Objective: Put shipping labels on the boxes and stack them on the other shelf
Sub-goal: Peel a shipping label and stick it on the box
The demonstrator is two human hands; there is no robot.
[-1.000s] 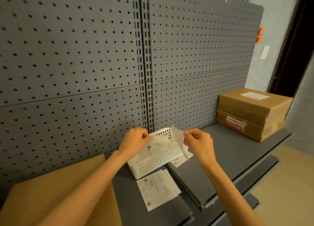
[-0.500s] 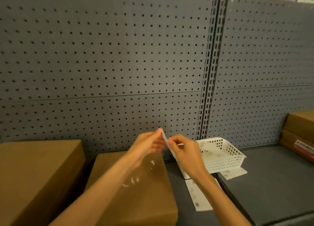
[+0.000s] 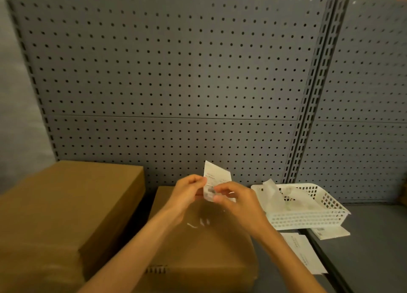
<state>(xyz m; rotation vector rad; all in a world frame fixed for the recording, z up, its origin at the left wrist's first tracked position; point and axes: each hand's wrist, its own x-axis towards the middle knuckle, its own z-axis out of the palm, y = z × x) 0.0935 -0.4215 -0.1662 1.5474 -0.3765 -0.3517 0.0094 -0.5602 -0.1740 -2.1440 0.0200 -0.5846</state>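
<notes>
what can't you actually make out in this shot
All in the head view:
- Print on the label held by the left hand and right hand: too small, partly behind fingers.
- Whether its backing is off: cannot tell.
- Top of the nearer box: partly hidden by forearms, blurred.
- Basket contents: pale, indistinct.
- Sheets below it: too small to read.
</notes>
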